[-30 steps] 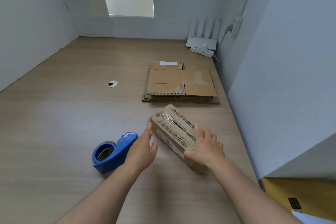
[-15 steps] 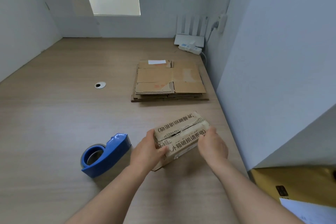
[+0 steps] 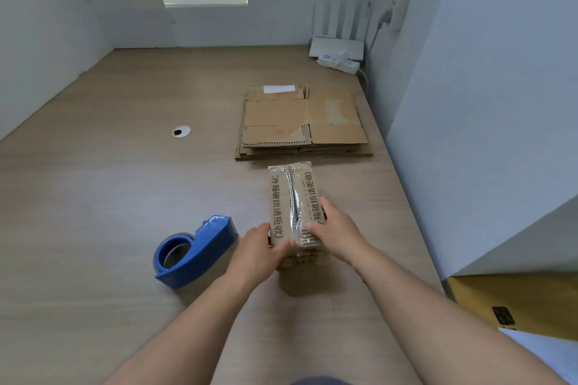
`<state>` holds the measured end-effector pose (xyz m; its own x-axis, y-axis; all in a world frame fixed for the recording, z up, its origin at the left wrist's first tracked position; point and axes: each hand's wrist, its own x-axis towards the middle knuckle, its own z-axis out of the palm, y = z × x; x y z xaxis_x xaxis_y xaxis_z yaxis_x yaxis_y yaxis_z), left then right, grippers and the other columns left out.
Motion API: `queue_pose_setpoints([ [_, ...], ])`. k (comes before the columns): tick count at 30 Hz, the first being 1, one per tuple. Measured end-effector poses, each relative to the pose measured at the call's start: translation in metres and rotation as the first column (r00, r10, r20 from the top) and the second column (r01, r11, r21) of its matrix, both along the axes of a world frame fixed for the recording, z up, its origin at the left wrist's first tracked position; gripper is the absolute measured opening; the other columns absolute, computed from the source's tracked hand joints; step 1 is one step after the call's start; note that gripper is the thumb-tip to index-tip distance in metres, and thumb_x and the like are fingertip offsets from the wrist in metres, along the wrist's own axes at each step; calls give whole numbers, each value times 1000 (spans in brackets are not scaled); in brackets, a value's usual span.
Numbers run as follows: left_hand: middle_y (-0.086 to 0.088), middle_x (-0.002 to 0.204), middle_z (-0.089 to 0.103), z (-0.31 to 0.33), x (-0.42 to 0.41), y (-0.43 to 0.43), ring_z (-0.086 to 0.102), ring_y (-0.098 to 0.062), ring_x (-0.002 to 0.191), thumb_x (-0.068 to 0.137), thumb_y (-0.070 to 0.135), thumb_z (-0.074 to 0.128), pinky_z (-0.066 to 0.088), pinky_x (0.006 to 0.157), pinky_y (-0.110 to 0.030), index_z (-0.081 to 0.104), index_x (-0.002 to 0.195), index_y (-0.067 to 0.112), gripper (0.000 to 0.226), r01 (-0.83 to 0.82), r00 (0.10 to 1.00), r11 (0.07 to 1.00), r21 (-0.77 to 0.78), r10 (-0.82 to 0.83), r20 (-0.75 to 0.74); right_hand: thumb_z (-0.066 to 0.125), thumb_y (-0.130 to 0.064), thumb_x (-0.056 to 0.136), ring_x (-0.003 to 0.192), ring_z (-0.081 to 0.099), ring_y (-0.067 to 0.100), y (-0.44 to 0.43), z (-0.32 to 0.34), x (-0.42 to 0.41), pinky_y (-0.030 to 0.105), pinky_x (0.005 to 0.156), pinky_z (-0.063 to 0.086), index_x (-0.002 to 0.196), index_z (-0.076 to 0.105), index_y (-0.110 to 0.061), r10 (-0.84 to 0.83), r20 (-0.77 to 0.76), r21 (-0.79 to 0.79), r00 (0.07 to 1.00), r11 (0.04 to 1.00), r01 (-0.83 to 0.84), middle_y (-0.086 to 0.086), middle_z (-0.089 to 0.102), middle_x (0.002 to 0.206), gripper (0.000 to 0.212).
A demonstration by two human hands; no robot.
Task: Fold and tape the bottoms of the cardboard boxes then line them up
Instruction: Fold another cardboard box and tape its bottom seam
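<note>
Pale wood-grain desk [image 3: 93, 197] fills the view, closed in by white partition walls [image 3: 37, 40] on the left, at the back and on the right. Toward the left of the desk sits a round cable grommet [image 3: 180, 131], well apart from everything else. Nearer the person, a blue tape dispenser [image 3: 195, 251] rests on the surface with its roll at the left end and its nose pointing right, just beside the left hand [image 3: 258, 255].

That left hand grips the near left corner of a small cardboard box [image 3: 294, 206], thumb lying on the top face and fingers wrapped round the side. The box points lengthwise away from the person; its top face shows two flaps meeting in a centre seam under shiny clear tape, with a line of printed characters on each flap. A shadow lies on the desk beneath its near end; whether the far end touches the surface is unclear. The right hand [image 3: 336, 230] clasps the box's right edge, fingers curled over the top flap.

Just beyond the box lies a stack of flattened cardboard boxes [image 3: 305, 122]. Behind it, in the back right corner, stand a white router [image 3: 337, 47] and a power strip [image 3: 337, 63]. At the lower right edge a yellow surface [image 3: 513, 303] shows.
</note>
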<state>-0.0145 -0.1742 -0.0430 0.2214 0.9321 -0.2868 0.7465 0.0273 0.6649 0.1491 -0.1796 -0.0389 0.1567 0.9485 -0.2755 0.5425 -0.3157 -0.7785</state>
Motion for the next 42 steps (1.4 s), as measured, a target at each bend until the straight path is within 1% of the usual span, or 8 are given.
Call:
queue_pose_setpoints([
  [5,3,129,58,-5,-4,3,59,-12,110,89,47,59,52,86,-26,45,137,24,55,19,1000,999,-27,-18,8,60,-19,88,114,56,17,2,-2,-1,28,97,42,136,43,-21,10,24,-11,1000,1000,-10,1,57,129,51],
  [10,-2,139,46,-1,-37,4,46,-17,126,91,50,51,42,104,-36,38,143,17,62,-115,987,975,191,134,-86,57,-30,92,130,42,19,1,3,1,32,106,34,147,29,-13,-52,152,62,987,997,43,6,40,144,64],
  [14,-11,122,54,-8,-76,3,51,-26,112,86,48,59,43,89,-36,51,125,6,58,-208,871,908,363,341,-354,51,-24,95,124,45,17,-2,7,3,29,103,34,140,41,-11,-102,236,199,966,978,54,5,44,139,48],
  [23,3,77,57,-16,-94,24,56,-18,74,84,50,58,37,58,-24,57,95,17,36,-298,749,954,42,261,-609,51,-11,94,118,50,17,-7,17,-16,23,98,36,121,61,-8,-61,322,394,945,916,-75,5,54,127,29],
  [27,2,82,59,-9,-107,33,56,-20,78,83,48,61,38,59,-26,56,91,18,31,-275,836,961,27,253,-487,57,-11,91,108,56,16,-12,17,-23,30,93,46,109,68,-10,-1,309,411,951,902,-133,3,60,116,21],
  [33,6,79,69,41,-118,4,64,-8,74,79,27,75,46,63,-20,66,90,24,15,-46,979,993,-113,67,193,67,-23,86,94,61,13,-13,34,-28,37,88,52,110,66,-21,-8,-131,317,991,947,49,-1,64,103,24],
  [37,16,73,69,65,-108,-12,60,2,62,77,13,77,42,56,-9,67,88,25,18,116,965,987,-109,-87,246,68,-13,85,104,59,11,-13,47,-32,22,87,51,124,57,-15,134,-400,196,906,979,-58,0,63,114,40],
  [42,18,75,69,69,-99,-12,62,1,66,76,17,78,45,57,-11,66,89,27,20,180,965,974,-134,-148,218,67,-1,84,74,61,1,-16,54,-30,14,72,49,81,69,-14,173,-401,278,900,959,-61,-1,67,80,14],
])
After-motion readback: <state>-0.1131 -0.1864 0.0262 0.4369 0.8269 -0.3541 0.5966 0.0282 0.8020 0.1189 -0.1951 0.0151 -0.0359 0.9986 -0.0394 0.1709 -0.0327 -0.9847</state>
